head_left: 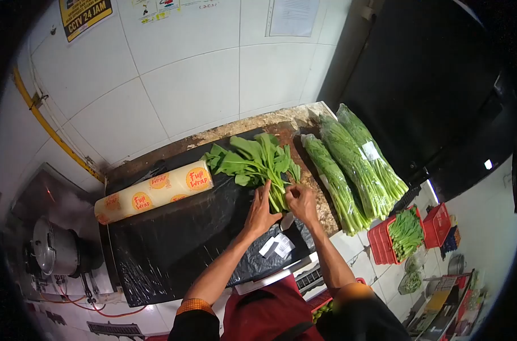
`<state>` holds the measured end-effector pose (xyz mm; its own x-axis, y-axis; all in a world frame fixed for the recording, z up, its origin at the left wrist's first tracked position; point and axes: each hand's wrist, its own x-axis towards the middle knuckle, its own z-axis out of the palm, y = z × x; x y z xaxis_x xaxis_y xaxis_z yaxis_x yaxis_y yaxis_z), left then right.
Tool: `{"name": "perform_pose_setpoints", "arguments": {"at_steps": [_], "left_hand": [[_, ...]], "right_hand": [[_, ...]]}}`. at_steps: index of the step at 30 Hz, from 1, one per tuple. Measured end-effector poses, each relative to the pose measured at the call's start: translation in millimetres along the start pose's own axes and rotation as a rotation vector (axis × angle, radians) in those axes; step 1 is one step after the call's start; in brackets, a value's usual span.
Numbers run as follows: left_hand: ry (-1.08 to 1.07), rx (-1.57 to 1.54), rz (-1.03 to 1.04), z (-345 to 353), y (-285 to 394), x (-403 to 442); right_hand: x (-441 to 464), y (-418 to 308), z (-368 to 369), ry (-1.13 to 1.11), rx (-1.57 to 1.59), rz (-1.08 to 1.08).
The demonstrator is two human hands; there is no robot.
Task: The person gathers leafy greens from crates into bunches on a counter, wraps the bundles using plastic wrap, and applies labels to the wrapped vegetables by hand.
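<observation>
Plainly, the writing easiest to read sits at nine o'clock from the work: a long, cream cylindrical roll [150, 193] printed with orange-and-yellow circles, each of the clearer ones reading "Fuji Wrap". Between ten and eleven o'clock, a yellow-and-black sign [87, 18] on the white tiled wall [184, 85] says "CCTV 24 JAM"; its smaller lines are illegible. At twelve o'clock hangs a white printed sheet [292, 17], its text too small to make out.

At the centre of this clock, a loose bunch of broad-leaved greens [255, 159] lies on the surface [310, 177], partly over a sheet of glossy black plastic [173, 247], leaves toward eleven and pale green stems toward five. The left hand [262, 213] lies against the stems, fingers along one side and thumb apart; how firmly it grips, I cannot tell. Just beside it, the right hand [302, 202] has its fingertips pinched on a leafy stem at the bunch's edge.

At six o'clock, near the left wrist, are small white paper labels [282, 245], their print unreadable. Toward three o'clock lie three long bundles of greens in clear plastic [349, 176], a blank-looking white label [371, 151] on the farthest. Around four o'clock, below, a red plastic basket [381, 243] holds more greens.
</observation>
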<state>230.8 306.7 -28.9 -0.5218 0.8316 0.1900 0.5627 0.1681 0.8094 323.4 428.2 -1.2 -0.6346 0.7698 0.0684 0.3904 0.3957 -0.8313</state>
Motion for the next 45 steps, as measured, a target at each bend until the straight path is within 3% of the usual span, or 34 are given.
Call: {"name": "perform_pose_setpoints", "arguments": {"at_steps": [3,4,5,6,7,9,10,11,14,16,19,23,25,27,31,35,39,42,45], "left_hand": [[0.03,-0.037,-0.022,4.7,0.8,3.1],[0.018,-0.034,0.077,-2.7,1.9,6.8],[0.135,-0.106,0.024,-6.6,7.5,-3.2],[0.209,-0.01,-0.035,-2.9,7.5,-7.0],[0.171,-0.096,0.004,-13.7,10.2,-11.7],[0.081,-0.094,0.02,-30.0,10.3,-32.4],[0.026,-0.052,-0.054,-48.2,22.7,-49.2],[0.234,0.154,0.084,-35.1,-2.9,-68.4],[0.165,0.066,0.0,-91.7,17.2,-123.2],[0.411,-0.074,0.063,-106.5,22.5,-165.3],[0.532,-0.07,-0.218,-121.8,48.7,-238.5],[0.792,-0.078,-0.475,-129.9,64.4,-351.4],[0.867,-0.1,-0.56,-123.0,55.6,-407.5],[1.003,-0.182,-0.658,-109.0,36.5,-462.7],[1.053,-0.31,-0.819,-101.6,31.5,-557.0],[1.166,-0.345,-0.933,-104.0,15.6,-623.8],[1.285,-0.545,-0.874,-119.7,-13.0,-670.2],[1.349,-0.636,-0.875,-138.0,-45.7,-703.4],[1.333,-0.654,-0.946,-161.3,-93.6,-758.4]], "right_hand": [[6.5,42.2,8.2,0.118,-0.012,-0.193],[4.6,18.2,-4.9,0.091,-0.131,-0.119],[9.9,41.7,-2.7,0.108,-0.081,-0.009],[17.2,54.8,-7.9,0.09,-0.018,-0.066],[27.3,70.0,-10.0,0.067,0.1,-0.281],[43.1,76.9,-4.1,-0.006,0.219,-0.318],[35.5,52.0,2.5,0.032,0.322,-0.375],[-17.4,-52.9,-23.8,-0.001,0.074,-0.377],[-19.2,-56.8,14.6,-0.169,0.22,-0.543],[-29.6,-71.3,38.4,-0.308,0.39,-0.631],[-68.3,-108.8,66.6,-0.593,0.617,-0.654],[-150.2,-163.9,93.0,-0.926,0.516,-0.708],[-194.4,-178.0,117.3,-1.09,0.541,-0.55],[-241.1,-200.9,126.2,-1.099,0.565,-0.845],[-305.0,-199.7,172.3,-1.416,0.476,-0.7],[-353.9,-198.6,219.2,-1.511,0.276,-0.642],[-389.4,-210.1,272.6,-1.54,0.177,-0.677],[-410.7,-220.1,334.0,-1.633,0.058,-0.523],[-445.1,-240.8,429.6,-1.747,-0.026,-0.616]]}}
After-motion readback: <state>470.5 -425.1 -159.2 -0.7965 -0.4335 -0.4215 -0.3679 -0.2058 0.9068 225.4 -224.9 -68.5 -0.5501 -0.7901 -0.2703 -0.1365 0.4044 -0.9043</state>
